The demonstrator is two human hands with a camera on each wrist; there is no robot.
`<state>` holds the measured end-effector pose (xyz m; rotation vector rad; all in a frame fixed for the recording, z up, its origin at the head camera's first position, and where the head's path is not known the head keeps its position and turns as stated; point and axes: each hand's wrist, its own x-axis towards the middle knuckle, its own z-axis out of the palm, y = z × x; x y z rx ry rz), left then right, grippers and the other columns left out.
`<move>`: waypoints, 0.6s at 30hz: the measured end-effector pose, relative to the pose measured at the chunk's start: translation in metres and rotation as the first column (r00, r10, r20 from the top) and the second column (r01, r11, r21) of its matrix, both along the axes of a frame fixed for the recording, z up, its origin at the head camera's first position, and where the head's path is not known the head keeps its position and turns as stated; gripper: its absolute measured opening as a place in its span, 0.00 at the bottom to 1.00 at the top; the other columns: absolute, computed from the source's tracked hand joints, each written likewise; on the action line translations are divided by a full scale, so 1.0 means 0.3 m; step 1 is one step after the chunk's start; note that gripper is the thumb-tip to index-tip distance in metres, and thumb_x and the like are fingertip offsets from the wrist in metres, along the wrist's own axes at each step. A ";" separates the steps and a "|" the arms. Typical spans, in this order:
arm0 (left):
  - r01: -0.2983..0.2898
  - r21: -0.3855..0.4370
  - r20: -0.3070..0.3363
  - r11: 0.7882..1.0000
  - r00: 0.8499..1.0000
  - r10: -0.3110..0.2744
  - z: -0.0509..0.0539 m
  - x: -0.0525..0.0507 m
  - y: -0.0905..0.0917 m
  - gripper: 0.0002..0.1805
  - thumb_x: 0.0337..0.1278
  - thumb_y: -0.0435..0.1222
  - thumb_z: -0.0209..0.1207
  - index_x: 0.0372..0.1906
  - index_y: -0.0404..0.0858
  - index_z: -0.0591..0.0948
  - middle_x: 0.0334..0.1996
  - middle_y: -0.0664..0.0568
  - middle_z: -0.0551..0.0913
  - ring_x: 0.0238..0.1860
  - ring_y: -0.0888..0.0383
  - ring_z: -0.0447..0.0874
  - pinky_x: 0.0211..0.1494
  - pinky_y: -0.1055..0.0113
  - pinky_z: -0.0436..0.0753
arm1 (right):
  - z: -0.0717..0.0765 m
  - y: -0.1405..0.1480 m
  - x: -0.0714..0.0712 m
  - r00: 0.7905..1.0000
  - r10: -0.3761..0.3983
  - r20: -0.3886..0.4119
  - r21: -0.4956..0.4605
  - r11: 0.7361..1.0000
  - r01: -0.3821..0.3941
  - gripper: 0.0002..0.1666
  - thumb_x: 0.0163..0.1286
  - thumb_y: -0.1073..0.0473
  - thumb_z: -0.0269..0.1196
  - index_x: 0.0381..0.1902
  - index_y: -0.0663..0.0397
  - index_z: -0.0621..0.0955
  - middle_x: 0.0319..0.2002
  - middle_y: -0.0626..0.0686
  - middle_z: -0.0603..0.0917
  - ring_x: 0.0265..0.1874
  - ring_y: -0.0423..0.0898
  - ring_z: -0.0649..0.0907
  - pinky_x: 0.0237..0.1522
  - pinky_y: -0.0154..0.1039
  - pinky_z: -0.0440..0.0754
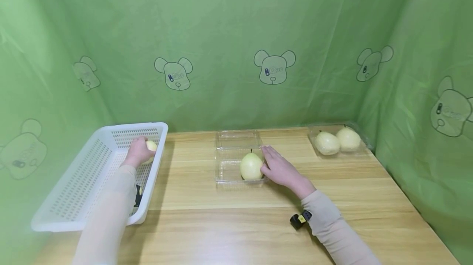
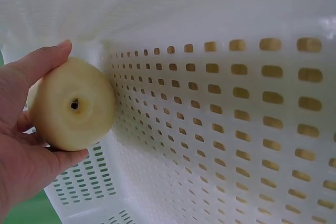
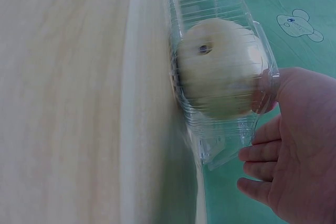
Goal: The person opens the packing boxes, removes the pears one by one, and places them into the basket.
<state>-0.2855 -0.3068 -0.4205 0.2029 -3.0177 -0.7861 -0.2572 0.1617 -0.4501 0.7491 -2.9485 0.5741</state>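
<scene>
Inside the white basket (image 1: 70,174), at its right wall, my left hand (image 1: 137,152) grips a pale yellow pear (image 1: 151,146). The left wrist view shows the fingers and thumb curled round that pear (image 2: 79,103), close to the perforated wall. At mid-table a clear plastic container (image 1: 229,170) stands with its lid laid back, holding one pear (image 1: 251,166) at its right end. My right hand (image 1: 282,169) rests at the container's right side, fingers extended. In the right wrist view, the thumb of the hand (image 3: 304,140) touches the container's edge beside the pear (image 3: 220,66).
At the back right of the wooden table (image 1: 221,224) sits another clear container holding two pears (image 1: 327,143). A black object (image 1: 138,196) lies in the basket near my left forearm. Green curtains (image 1: 221,19) with bear-face prints surround the table at the back and sides.
</scene>
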 end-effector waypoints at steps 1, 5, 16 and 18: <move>0.000 0.004 0.002 1.000 1.000 0.000 0.000 0.000 0.000 0.42 0.48 0.34 0.66 0.65 0.18 0.61 0.57 0.21 0.67 0.57 0.29 0.69 0.65 0.38 0.71 | 0.000 0.000 0.000 1.000 0.000 0.000 0.001 1.000 0.000 0.41 0.68 0.56 0.51 0.71 0.75 0.56 0.73 0.71 0.57 0.74 0.66 0.58 0.75 0.57 0.57; 0.006 0.021 0.012 1.000 1.000 -0.006 -0.002 -0.001 -0.003 0.41 0.48 0.33 0.65 0.65 0.18 0.60 0.58 0.21 0.66 0.58 0.29 0.68 0.65 0.38 0.70 | 0.001 0.000 0.000 1.000 -0.002 0.003 0.002 1.000 0.002 0.41 0.68 0.55 0.50 0.71 0.75 0.56 0.73 0.70 0.57 0.74 0.65 0.58 0.76 0.57 0.56; 0.059 0.045 0.020 0.997 0.998 -0.060 0.009 -0.005 -0.006 0.41 0.49 0.32 0.64 0.66 0.19 0.61 0.61 0.21 0.66 0.58 0.29 0.70 0.64 0.41 0.72 | -0.004 0.004 -0.001 1.000 -0.004 0.010 0.001 1.000 0.004 0.40 0.68 0.55 0.50 0.72 0.74 0.56 0.73 0.70 0.58 0.74 0.65 0.58 0.76 0.57 0.57; 0.071 0.052 0.021 0.996 0.997 -0.072 0.015 -0.004 -0.005 0.40 0.50 0.32 0.64 0.66 0.20 0.61 0.62 0.22 0.66 0.59 0.29 0.69 0.65 0.41 0.72 | -0.003 0.003 -0.001 1.000 -0.003 0.011 0.001 1.000 0.003 0.41 0.68 0.55 0.50 0.72 0.74 0.56 0.73 0.70 0.58 0.74 0.65 0.58 0.76 0.57 0.57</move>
